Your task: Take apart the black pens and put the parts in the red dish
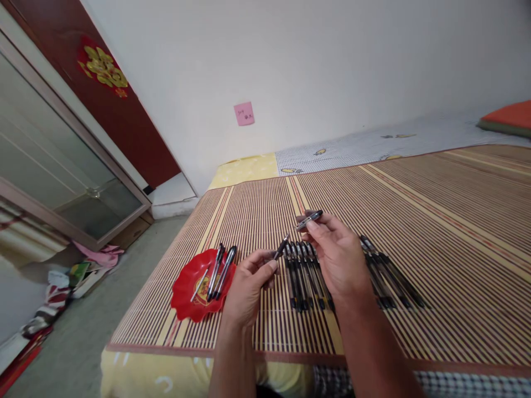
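My left hand is closed on a black pen, whose bare tip points up and to the right. Between the thumb and fingers of my right hand is a pen cap with a clip, held a little apart from the pen tip. Beneath and between my hands, a row of several black pens lies side by side on the striped mat. More pens lie to the right, partly behind my right forearm. A red scalloped plate beside my left hand holds two pens and a thin white stick.
The mat covers a bed with a yellow and checked sheet against a white wall. A pink note is stuck on the wall. On the left stand a glass-panelled cabinet and items on the floor. An orange cushion lies far right.
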Demonstrator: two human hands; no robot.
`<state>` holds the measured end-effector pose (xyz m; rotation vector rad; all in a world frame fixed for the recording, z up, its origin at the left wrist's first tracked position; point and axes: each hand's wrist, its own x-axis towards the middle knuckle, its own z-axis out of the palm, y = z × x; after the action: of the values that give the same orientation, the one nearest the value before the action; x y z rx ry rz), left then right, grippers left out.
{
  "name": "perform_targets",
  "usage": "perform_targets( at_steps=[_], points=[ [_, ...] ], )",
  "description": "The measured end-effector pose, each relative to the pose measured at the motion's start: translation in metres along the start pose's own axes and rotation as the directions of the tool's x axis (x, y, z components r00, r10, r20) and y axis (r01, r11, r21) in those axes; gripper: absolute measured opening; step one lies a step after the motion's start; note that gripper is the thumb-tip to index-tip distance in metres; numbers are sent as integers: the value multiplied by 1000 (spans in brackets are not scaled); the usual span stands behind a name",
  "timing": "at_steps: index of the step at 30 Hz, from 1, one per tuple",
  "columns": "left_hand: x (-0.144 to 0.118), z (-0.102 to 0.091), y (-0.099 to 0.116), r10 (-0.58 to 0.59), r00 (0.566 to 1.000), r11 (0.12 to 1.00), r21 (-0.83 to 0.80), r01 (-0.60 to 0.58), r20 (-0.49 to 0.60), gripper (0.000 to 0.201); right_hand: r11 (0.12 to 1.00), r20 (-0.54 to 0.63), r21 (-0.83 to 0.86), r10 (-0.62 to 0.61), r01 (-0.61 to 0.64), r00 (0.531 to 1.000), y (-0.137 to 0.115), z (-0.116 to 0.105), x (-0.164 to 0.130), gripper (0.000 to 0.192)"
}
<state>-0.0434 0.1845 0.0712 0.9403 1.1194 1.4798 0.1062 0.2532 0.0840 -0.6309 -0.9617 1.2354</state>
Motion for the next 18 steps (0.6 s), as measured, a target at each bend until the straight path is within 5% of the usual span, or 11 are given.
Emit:
perform_targets(
  at_steps=[18],
  points=[
    [-4, 1, 2, -39, 999, 999, -17, 39, 32, 20, 991, 203, -121, 78, -54, 976, -7, 5, -5, 24]
  ],
)
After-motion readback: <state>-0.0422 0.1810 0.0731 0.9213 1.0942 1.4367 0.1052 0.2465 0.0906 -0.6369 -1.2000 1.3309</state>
